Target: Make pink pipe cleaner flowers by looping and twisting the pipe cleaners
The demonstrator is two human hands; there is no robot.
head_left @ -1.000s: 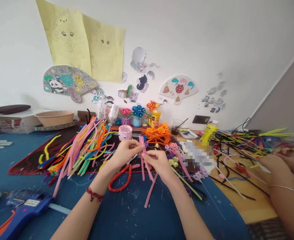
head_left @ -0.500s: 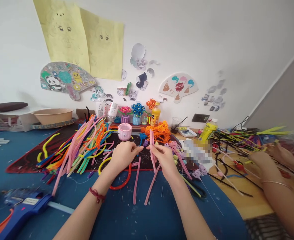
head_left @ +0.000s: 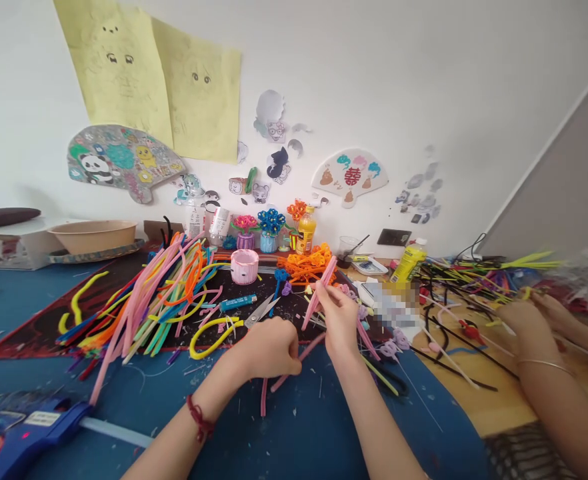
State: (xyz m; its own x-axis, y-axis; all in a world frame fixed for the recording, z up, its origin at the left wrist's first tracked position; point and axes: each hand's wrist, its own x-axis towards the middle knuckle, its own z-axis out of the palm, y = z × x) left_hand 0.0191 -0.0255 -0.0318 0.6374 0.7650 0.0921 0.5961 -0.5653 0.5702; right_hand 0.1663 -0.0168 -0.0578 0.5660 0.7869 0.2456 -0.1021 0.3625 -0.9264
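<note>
Low over the blue table, my left hand [head_left: 271, 348] is closed, its fingertips pinching a loose pink pipe cleaner [head_left: 313, 345]. Another pink pipe cleaner [head_left: 263, 400] sticks out below this hand. Higher and to the right, my right hand [head_left: 340, 319] pinches a small bunch of pink pipe cleaners [head_left: 327, 273], held at a slant. Scissors [head_left: 260, 312] lie just beyond my left hand, blades apart, with a yellow handle loop showing. Behind the blades are a teal tube [head_left: 238, 302] and a pink-striped cup [head_left: 245, 267].
A heap of coloured pipe cleaners [head_left: 144, 300] covers the dark mat's left side. A blue glue gun [head_left: 49, 427] lies front left. Orange pipe-cleaner pieces [head_left: 309, 265] and a yellow bottle [head_left: 408, 261] stand behind. At right, another person's hands [head_left: 524, 323] work over pipe cleaners.
My hands have parted: the left came down and nearer to the loose pink pipe cleaners, while the right moved right with its bunch. The scissor blades and teal tube are now uncovered.
</note>
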